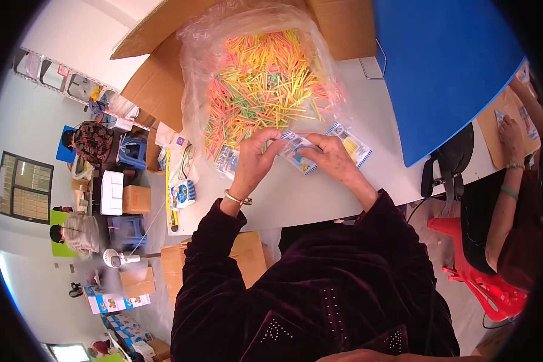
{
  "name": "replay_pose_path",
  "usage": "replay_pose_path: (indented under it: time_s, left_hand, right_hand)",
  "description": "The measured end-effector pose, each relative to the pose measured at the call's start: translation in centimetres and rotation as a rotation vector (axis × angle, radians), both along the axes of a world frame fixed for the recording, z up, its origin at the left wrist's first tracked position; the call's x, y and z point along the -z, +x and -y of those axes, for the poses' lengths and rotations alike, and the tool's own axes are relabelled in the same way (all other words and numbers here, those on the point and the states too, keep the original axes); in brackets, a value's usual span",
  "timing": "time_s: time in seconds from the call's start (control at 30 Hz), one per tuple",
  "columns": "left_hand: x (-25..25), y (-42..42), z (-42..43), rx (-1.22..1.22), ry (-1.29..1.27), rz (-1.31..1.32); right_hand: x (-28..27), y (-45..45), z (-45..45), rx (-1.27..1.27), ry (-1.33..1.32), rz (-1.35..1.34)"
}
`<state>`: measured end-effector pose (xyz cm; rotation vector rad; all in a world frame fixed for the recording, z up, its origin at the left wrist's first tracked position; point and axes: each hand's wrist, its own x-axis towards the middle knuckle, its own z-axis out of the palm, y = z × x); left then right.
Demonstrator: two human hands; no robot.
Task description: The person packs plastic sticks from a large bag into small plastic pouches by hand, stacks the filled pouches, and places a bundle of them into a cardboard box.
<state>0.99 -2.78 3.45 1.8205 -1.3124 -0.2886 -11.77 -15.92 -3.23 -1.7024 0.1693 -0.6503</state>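
In front of me, my left hand [258,158] pinches the upper left part of a small blue-and-white packet [295,153]. On the packet's right side rests my right hand [332,158], thumb and fingers closed on it. A similar packet [351,145] with yellow sticks showing lies just right of my right hand. Another packet [226,160] is partly hidden behind my left hand. Beyond both hands, a clear plastic bag [194,72] lies open, full of thin pink, yellow and green sticks [265,84].
A cardboard box [154,81] surrounds the bag. On the white table [253,208] at left are a yellow ruler [171,199] and a small pack [183,194]. A blue panel [440,72] and black bag [452,163] are at right, near a co-worker's arm [508,199].
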Motion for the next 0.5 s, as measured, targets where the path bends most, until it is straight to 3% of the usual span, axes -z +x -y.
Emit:
replay_pose_path:
  time_s: [0.1,0.17,0.4,0.47,0.5]
  left_hand:
    - [0.3,-0.1,-0.1,-0.027,-0.052,0.156]
    - [0.8,0.3,-0.1,-0.013,-0.053,0.293]
    - [0.1,5.2,1.2,0.114,0.075,0.285]
    - [-1.0,7.0,2.0,0.099,0.156,0.878]
    - [-0.9,7.8,2.0,0.100,0.154,0.881]
  right_hand:
    - [-0.5,-0.4,0.1,-0.014,-0.026,-0.184]
    - [0.0,-0.3,-0.1,-0.018,-0.017,-0.163]
    - [1.5,0.0,0.2,-0.026,-0.146,-0.186]
    - [1.3,-0.2,0.0,-0.040,-0.155,-0.176]
    - [1.2,-0.2,0.0,-0.052,-0.163,-0.162]
